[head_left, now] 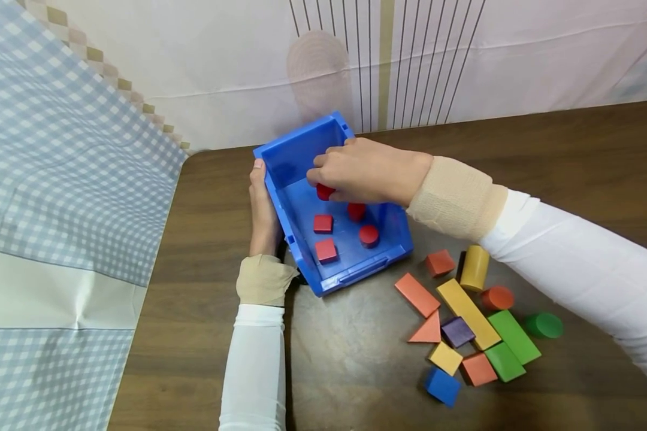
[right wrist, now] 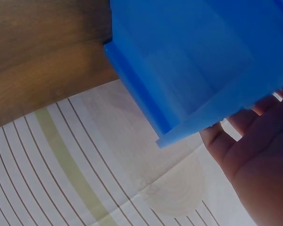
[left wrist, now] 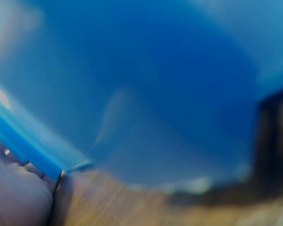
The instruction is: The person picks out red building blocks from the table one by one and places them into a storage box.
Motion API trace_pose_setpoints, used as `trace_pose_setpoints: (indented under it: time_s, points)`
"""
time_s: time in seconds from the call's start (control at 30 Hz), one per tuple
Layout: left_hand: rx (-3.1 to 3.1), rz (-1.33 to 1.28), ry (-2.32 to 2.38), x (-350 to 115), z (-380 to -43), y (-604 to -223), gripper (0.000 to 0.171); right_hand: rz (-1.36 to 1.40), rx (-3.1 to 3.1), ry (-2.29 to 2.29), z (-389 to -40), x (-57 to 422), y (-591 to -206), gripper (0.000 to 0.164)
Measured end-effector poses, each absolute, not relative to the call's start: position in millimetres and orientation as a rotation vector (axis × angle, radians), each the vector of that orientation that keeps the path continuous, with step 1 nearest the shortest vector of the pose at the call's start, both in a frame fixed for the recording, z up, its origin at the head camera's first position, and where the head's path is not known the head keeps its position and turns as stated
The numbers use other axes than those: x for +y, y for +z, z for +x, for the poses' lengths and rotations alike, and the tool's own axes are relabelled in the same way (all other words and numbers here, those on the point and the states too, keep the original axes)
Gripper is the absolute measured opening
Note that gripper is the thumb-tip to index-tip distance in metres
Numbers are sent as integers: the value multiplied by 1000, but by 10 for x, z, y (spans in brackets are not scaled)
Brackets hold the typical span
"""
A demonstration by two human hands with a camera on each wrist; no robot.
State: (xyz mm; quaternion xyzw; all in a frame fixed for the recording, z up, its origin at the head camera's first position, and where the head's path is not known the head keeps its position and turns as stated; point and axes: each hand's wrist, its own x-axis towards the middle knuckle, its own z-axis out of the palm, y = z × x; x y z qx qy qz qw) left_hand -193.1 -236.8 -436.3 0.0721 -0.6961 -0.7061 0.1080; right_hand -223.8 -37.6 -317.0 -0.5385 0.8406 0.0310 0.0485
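A blue plastic bin [head_left: 295, 234] sits at the back of the table. My left hand [head_left: 262, 206] grips its left wall, with the thumb at the rim; in the left wrist view the palm [left wrist: 19, 197] lies by the bin's edge. Over the inside of the bin, my right hand [head_left: 369, 170] pinches a red round block [head_left: 324, 192], partly hidden by the fingers. Below that hand lie two red cylinders [head_left: 369, 236] and two red square blocks [head_left: 326, 251] on the bin floor. The right wrist view shows the right hand [right wrist: 259, 160] beside the blue wall, its fingertips hidden.
Right of the bin, several loose wooden blocks lie together: a yellow cylinder [head_left: 474, 268], a long yellow bar [head_left: 469, 314], a green cylinder [head_left: 544, 325], a blue cube [head_left: 442, 387] and a red triangle [head_left: 427, 330] among them. A patterned cloth [head_left: 221, 78] hangs behind the table.
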Motion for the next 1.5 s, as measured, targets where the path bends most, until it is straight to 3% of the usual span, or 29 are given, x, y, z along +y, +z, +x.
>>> trace_pose_setpoints:
  time_s: [1.5]
  points:
    - [-2044, 247, -2121, -2359, -2023, -4399, 73, -1577, 2545, 21, -2356, -534, -3258, 20]
